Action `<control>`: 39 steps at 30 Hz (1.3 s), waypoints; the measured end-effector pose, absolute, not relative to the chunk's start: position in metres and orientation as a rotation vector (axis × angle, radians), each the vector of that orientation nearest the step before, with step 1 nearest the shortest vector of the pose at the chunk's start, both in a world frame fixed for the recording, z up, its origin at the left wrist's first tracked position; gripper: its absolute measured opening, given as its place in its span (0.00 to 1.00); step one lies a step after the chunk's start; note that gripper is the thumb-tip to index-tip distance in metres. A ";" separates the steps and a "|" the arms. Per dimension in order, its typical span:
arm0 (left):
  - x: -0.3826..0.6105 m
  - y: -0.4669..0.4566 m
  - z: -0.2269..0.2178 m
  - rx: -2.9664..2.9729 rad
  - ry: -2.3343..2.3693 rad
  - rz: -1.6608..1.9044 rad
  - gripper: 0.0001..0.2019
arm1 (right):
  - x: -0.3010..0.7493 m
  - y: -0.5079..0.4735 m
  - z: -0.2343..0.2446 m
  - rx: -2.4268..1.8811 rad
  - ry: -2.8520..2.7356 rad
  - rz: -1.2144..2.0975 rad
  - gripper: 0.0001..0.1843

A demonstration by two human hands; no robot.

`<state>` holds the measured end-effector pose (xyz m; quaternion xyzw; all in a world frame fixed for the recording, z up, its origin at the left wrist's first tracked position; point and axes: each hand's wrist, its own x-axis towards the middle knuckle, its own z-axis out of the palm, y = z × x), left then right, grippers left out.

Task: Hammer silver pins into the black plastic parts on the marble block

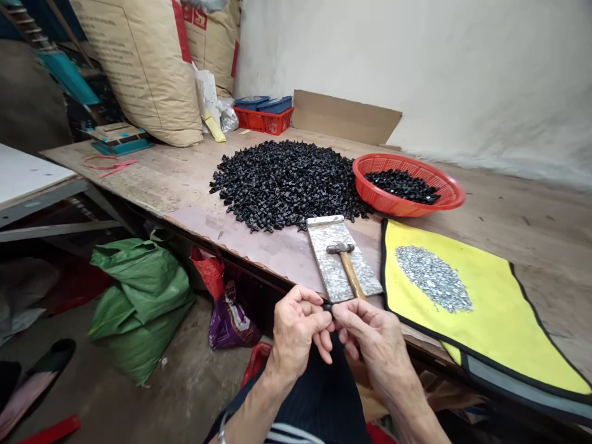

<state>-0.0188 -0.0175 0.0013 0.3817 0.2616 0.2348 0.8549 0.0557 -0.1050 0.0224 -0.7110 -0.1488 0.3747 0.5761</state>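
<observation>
Both hands meet just in front of the table edge. My left hand [298, 327] pinches a small black part [327, 305], mostly hidden by the fingers. The fingers of my right hand [370, 327] are closed at the other end of that part. Just beyond them, a hammer [348, 265] with a wooden handle lies on a worn metal plate [324, 253]. Behind the plate spreads a big heap of small black parts [287, 179]. To the right, a pile of small silvery metal pieces [435, 277] rests on a yellow cloth [499, 308] with black edging.
A red plastic basket [456, 191] with more black parts stands right of the heap. Further back are a red crate [266, 120] with blue trays, a cardboard piece [342, 117] and large paper sacks [143, 68]. A green sack [139, 302] sits on the floor at left.
</observation>
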 end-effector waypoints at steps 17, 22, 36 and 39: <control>-0.019 0.029 -0.006 1.466 0.840 0.541 0.05 | 0.197 -0.111 0.068 -2.099 -0.394 0.207 0.15; 0.022 0.103 -0.003 2.156 0.850 0.675 0.07 | 0.176 -0.152 0.022 -2.920 -0.676 -0.146 0.18; 0.075 0.133 -0.019 2.557 0.772 0.544 0.08 | 0.194 -0.167 -0.023 -2.852 -0.902 -0.652 0.16; 0.074 0.131 -0.019 2.477 0.759 0.618 0.06 | 0.194 -0.167 -0.022 -2.759 -0.787 -0.637 0.15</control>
